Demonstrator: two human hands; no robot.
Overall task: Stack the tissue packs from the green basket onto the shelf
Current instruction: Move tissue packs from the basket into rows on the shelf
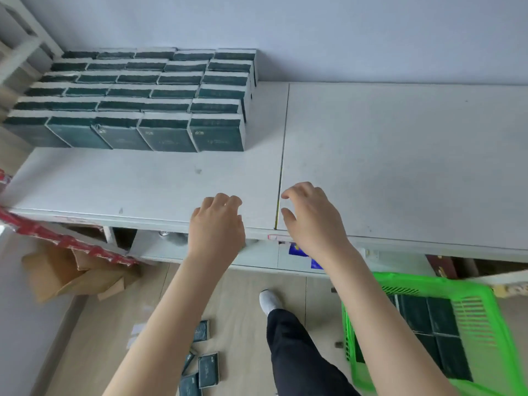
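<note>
A torn brown cardboard box (71, 270) lies on the floor at far left, under a red patterned strip (57, 238) that slants down from the front edge of the shelf. Above it, dark green tissue packs with white edges (143, 101) stand in a tight block at the back left of the white laminate shelf (400, 155), pressed close to the pale blue wall (314, 32). The block's right edge stops short of the thin seam (283, 167) where the shelf's two panels meet. A broad band of white board lies between the block's front face and the shelf's front lip, and the right panel spreads wide from the seam to the frame's edge.

The person's left hand (217, 224) hovers over the front lip just left of the seam, its fingers loosely curled and holding nothing. The right hand (311, 221) hangs just right of the seam, with fingers and thumb spread in a loose claw, also holding nothing. The two hands are near each other but apart.

Below, a few loose green packs (203, 364) lie scattered on the wood-look floor beside a black trouser leg (297, 358) and a white shoe (270, 301). At lower right, the bright green plastic basket (423, 281) sits tilted near the shelf's front, with more tissue packs (440, 318) lying flat inside it.
</note>
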